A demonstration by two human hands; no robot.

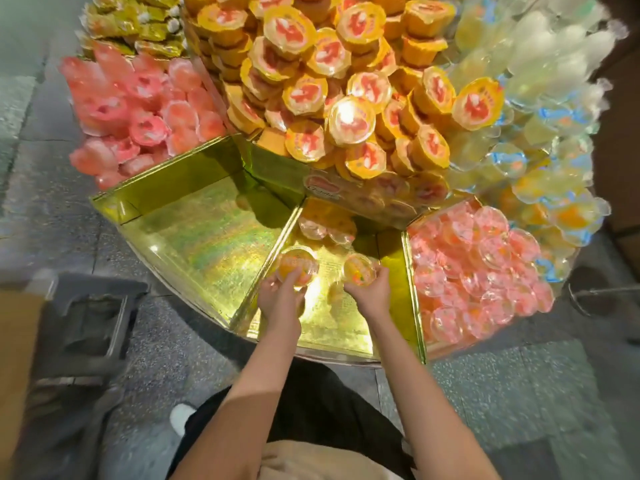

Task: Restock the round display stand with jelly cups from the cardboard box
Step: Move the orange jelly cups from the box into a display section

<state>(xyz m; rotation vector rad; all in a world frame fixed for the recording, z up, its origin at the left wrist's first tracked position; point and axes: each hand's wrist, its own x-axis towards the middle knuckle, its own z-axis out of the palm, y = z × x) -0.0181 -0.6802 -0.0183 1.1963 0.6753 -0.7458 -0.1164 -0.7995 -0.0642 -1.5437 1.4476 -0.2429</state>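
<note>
Left hand (280, 295) fingers curled round one jelly cup (298, 267); right hand (369, 293) grips a second cup (359, 269). Both cups sit low over the gold compartment (332, 323) of the round stand, three more cups (327, 226) at its back.

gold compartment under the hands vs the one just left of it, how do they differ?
The compartment under the hands holds a few jelly cups at its back; the left compartment shows only bare gold floor. Left hand and right hand each hold a cup over the first, none over the other. Both are gold-lined wedges.
</note>
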